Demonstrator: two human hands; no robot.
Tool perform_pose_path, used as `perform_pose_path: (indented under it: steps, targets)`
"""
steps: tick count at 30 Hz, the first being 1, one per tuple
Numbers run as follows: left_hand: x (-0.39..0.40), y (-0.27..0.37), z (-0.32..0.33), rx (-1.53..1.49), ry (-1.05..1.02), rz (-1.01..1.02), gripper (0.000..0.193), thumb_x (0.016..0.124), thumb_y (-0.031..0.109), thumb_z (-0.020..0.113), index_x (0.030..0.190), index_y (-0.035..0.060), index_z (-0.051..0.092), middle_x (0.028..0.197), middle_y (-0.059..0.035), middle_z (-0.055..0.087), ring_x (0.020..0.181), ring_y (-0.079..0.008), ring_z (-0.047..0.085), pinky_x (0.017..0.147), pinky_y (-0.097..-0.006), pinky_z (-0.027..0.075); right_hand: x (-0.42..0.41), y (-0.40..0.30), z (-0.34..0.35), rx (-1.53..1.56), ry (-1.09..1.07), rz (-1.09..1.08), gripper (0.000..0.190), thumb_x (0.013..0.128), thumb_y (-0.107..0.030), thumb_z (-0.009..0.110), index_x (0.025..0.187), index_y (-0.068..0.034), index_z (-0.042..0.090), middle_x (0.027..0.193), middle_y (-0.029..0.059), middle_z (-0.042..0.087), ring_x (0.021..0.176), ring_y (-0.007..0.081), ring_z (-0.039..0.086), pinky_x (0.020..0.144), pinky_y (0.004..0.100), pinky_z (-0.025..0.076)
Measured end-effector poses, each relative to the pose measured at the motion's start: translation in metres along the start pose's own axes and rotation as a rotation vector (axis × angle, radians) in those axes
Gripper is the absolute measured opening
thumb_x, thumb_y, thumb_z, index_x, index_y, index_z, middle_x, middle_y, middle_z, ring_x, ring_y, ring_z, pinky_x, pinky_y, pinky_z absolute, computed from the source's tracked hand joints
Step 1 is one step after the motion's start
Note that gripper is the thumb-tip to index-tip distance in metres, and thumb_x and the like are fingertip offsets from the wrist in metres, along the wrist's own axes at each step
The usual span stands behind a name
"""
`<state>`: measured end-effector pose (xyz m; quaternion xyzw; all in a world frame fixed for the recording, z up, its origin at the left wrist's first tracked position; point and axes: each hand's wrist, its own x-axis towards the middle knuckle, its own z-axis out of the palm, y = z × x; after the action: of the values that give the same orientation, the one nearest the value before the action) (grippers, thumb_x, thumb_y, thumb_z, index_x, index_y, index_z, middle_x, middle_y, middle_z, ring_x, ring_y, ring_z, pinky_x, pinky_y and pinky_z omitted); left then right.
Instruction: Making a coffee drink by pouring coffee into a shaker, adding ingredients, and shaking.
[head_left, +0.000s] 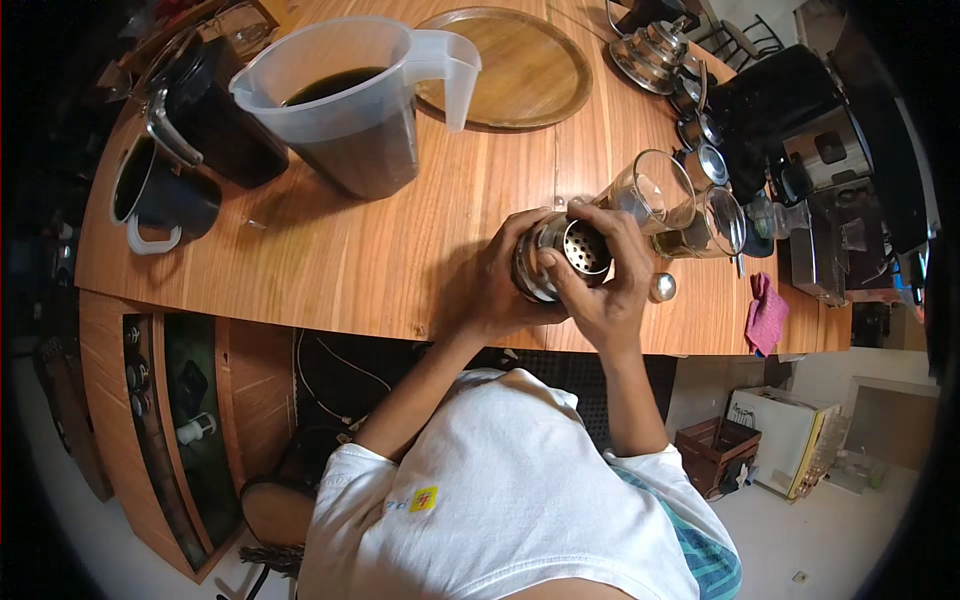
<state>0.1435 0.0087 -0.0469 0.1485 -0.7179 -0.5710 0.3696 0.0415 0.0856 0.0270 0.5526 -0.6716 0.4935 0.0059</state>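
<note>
A metal cocktail shaker (532, 259) is tilted between my hands near the table's front edge. My left hand (499, 281) wraps around its body. With thumb and fingers, my right hand (616, 289) grips the perforated strainer top (586, 247), whose holes face up towards me. Whether the top is seated on the body or apart from it, I cannot tell. A small shiny metal cap (663, 286) rests on the wood just right of my right hand. Beyond that hand stand a clear drinking glass (664, 191) and a second glass (709, 225) holding some dark liquid.
At the left stand a translucent plastic jug (352, 142) of dark liquid, a dark lidded container (217, 112) and a dark pitcher (172, 199). A round wooden tray (517, 71) lies behind. To the right are a pink cloth (766, 315), a metal kettle (652, 56) and a black machine (787, 112).
</note>
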Motion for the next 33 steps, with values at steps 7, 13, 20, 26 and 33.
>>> perform_pose_path:
  steps: [7, 13, 20, 26, 33]
  targets:
    - [-0.001, -0.018, -0.002, -0.097, -0.026, 0.091, 0.094, 0.057, 0.027, 0.088, 0.130, 0.0027, 0.034, 0.123, -0.0176, 0.052, 0.112, -0.0270, 0.054, 0.095, -0.0376, 0.045, -0.005, 0.013, 0.013, 0.216, 0.036, 0.007, 0.047, 0.070, -0.024, 0.076, 0.106, -0.001, 0.059, 0.095, 0.0140, 0.059, 0.091, 0.0307, 0.055, 0.082, 0.0388, 0.042]
    - [-0.001, -0.006, -0.007, -0.279, -0.022, 0.082, 0.113, 0.056, 0.039, 0.088, 0.139, 0.0011, 0.021, 0.129, -0.0167, 0.043, 0.120, -0.0266, 0.047, 0.102, -0.0387, 0.040, -0.049, 0.035, -0.045, 0.001, 0.298, 0.088, 0.034, 0.074, -0.006, 0.067, 0.107, -0.001, 0.059, 0.104, 0.0142, 0.057, 0.099, 0.0271, 0.054, 0.085, 0.0367, 0.043]
    - [0.006, 0.002, 0.000, -0.210, -0.031, 0.068, 0.096, 0.063, 0.033, 0.085, 0.135, -0.0002, 0.031, 0.127, -0.0158, 0.047, 0.118, -0.0248, 0.048, 0.101, -0.0363, 0.040, -0.103, 0.100, -0.079, -0.727, 0.007, 0.242, 0.040, 0.079, -0.016, 0.068, 0.116, -0.006, 0.058, 0.106, 0.0149, 0.058, 0.098, 0.0308, 0.053, 0.084, 0.0410, 0.040]
    - [0.002, 0.001, -0.001, -0.264, -0.037, 0.018, 0.088, 0.066, 0.022, 0.083, 0.134, 0.0007, 0.033, 0.126, -0.0156, 0.049, 0.117, -0.0239, 0.050, 0.099, -0.0353, 0.042, -0.049, 0.009, -0.067, 0.081, 0.147, 0.111, 0.042, 0.071, -0.008, 0.075, 0.111, -0.006, 0.062, 0.110, 0.0138, 0.061, 0.101, 0.0288, 0.057, 0.084, 0.0374, 0.045]
    - [0.002, 0.003, 0.004, -0.113, -0.009, -0.030, 0.089, 0.061, 0.016, 0.085, 0.133, 0.0022, 0.033, 0.125, -0.0153, 0.050, 0.116, -0.0239, 0.051, 0.098, -0.0363, 0.044, -0.006, 0.006, -0.021, 0.059, -0.027, -0.174, 0.039, 0.074, -0.014, 0.072, 0.113, -0.008, 0.064, 0.113, 0.0131, 0.060, 0.101, 0.0287, 0.057, 0.086, 0.0386, 0.045]
